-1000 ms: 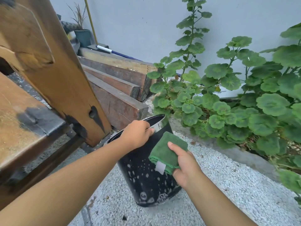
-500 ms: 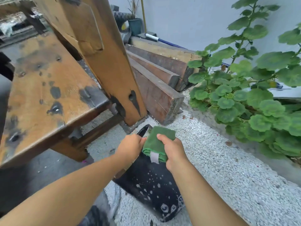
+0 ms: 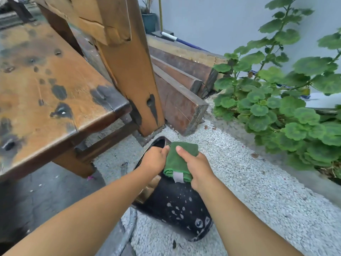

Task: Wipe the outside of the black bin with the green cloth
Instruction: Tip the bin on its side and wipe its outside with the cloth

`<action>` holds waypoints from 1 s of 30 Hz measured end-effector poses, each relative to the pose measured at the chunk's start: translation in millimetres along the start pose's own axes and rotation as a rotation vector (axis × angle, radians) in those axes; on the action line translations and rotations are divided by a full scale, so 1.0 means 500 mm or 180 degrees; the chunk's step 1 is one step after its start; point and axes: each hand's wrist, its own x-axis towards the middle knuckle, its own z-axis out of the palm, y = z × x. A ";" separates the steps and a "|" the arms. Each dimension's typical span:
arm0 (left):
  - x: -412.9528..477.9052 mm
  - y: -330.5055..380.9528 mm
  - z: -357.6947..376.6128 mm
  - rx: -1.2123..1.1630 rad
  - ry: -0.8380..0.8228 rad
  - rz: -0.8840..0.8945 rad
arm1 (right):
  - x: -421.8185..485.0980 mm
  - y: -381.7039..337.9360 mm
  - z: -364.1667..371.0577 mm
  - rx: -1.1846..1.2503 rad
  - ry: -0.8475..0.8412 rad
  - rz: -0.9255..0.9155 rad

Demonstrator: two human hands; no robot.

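Observation:
The black bin [image 3: 177,209], speckled with pale spots, stands tilted on white gravel, its open mouth turned away from me. My left hand [image 3: 154,159] grips the bin's rim at the near left of the opening. My right hand [image 3: 196,168] presses a folded green cloth [image 3: 180,159] with a white label against the upper outside wall, just below the rim. The two hands nearly touch across the cloth. Part of the rim is hidden under the hands.
A worn wooden bench [image 3: 55,93] and its thick upright post [image 3: 129,71] stand close on the left. Stacked timber beams [image 3: 180,100] lie behind the bin. Leafy green plants [image 3: 276,108] fill a raised bed on the right, against a pale wall.
The cloth has gone from the bin's side up to just under the rim. The bin has tipped further away from me, and my view has swung left and down.

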 end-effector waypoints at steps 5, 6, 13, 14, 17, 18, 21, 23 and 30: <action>0.009 -0.031 -0.013 -0.0607 -0.0120 -0.0053 | -0.008 0.029 0.057 -0.0795 0.0201 -0.0355; 0.011 -0.037 -0.018 -0.0714 -0.0112 -0.0067 | -0.006 0.032 0.063 -0.0961 0.0184 -0.0445; 0.065 -0.101 -0.022 -0.1305 0.0130 -0.0202 | 0.063 0.036 0.113 -0.1927 0.0057 -0.0734; 0.069 -0.113 -0.024 -0.1303 0.0166 -0.0245 | 0.072 0.040 0.119 -0.2085 0.0024 -0.0802; 0.072 -0.137 -0.033 -0.1223 0.0252 -0.0224 | 0.092 0.065 0.129 -0.2424 0.0087 -0.0914; 0.071 -0.141 -0.038 -0.1190 0.0286 -0.0210 | 0.094 0.071 0.129 -0.2524 0.0149 -0.0930; 0.062 -0.153 -0.043 -0.1291 0.0336 -0.0248 | 0.101 0.083 0.115 -0.2737 0.0213 -0.0937; 0.055 -0.158 -0.044 -0.1332 0.0289 -0.0344 | 0.104 0.085 0.098 -0.2795 0.0295 -0.0838; 0.042 -0.161 -0.058 -0.1477 0.0279 -0.0589 | 0.113 0.083 0.039 -0.3019 0.0525 -0.0729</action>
